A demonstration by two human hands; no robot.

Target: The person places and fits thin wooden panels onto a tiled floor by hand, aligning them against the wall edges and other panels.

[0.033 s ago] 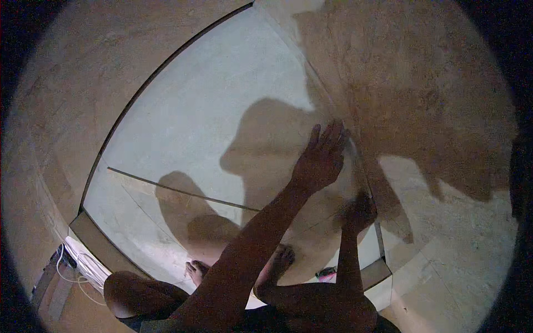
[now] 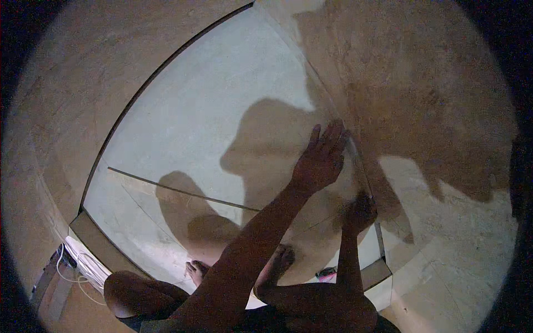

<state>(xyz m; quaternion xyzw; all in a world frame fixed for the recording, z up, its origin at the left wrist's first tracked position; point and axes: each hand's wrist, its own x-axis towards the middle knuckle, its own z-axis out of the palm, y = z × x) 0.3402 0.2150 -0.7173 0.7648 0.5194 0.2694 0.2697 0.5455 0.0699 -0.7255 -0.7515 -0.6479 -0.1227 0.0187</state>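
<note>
My left hand (image 2: 320, 161) lies flat near the right edge of a large white panel-like surface (image 2: 183, 105), its fingers stretched toward that edge and nothing visible in it. Along the edge by its fingertips runs a pale, narrow strip (image 2: 352, 151). Closer to me, my right hand (image 2: 360, 215) is at the same edge, in deep shadow. Its fingers are too dark to make out, and so is anything they may hold. Shadows of my head and arms cover much of the white surface around both hands.
A thin dark line or strip (image 2: 183, 191) crosses the white surface. My bare feet (image 2: 282, 257) rest on it, near a small dark-and-pink object (image 2: 326, 273). Raised brown-topped ledges (image 2: 102, 240) border the near side. A white cable (image 2: 80, 277) loops at lower left. Brown, dusty surfaces surround everything.
</note>
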